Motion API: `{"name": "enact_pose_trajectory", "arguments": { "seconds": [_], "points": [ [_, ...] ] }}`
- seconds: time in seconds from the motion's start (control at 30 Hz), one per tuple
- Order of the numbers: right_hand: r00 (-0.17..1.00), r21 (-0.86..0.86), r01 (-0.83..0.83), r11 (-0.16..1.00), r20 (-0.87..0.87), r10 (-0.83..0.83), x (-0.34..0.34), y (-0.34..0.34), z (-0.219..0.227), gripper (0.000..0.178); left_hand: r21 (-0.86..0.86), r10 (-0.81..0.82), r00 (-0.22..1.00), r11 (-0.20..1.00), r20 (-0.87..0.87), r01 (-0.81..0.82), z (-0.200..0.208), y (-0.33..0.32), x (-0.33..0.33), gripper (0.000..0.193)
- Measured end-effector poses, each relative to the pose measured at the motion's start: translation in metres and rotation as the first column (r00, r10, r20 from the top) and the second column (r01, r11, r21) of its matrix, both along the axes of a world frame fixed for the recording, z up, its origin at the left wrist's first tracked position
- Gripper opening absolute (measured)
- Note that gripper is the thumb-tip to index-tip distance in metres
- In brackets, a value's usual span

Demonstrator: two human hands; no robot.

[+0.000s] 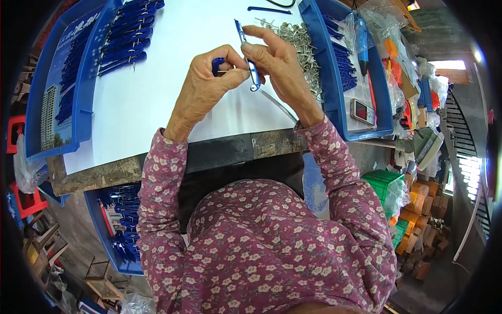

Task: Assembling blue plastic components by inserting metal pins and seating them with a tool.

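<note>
My right hand [277, 60] grips a slim blue strip with a pale metallic face [254, 74], held nearly upright above the white sheet on the table. My left hand [206, 83] is closed, thumb and forefinger pinched against the lower part of that strip. A dark blue curved piece [217, 65] sticks out between its fingers, with a thin metal shaft beside it; where the shaft ends is hidden. Just beyond my right hand lies a heap of small metal pins with flat round heads [297, 44]. A thin grey strip [278, 104] runs beneath my right wrist.
Several blue pieces [128, 39] lie in a row on the left of the white sheet [136, 110]. Blue trays flank it, left [83, 112] and right [334, 89]; the right one holds blue pieces and a small device [362, 112]. A blue electric screwdriver [362, 44] hangs above.
</note>
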State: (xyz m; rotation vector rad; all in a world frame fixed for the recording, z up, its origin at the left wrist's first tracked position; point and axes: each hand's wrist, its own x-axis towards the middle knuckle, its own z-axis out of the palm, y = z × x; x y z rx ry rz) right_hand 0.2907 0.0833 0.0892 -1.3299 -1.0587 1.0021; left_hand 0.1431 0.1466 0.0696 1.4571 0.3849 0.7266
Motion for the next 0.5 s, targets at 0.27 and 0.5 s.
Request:
{"name": "enact_pose_trajectory", "arguments": {
  "seconds": [0.27,0.5],
  "points": [
    [0.729,0.300,-0.241,0.923,0.684,-0.032,0.018,0.000,-0.004,0.019,-0.202,-0.061,0.997,0.977,0.056,0.071,0.002,0.006,-0.008,0.008],
    [0.712,0.203,-0.322,0.925,0.696,0.095,0.005,-0.011,-0.001,0.021,-0.551,-0.084,0.924,0.781,0.373,0.294,-0.013,0.012,-0.004,0.005]
  ]
}}
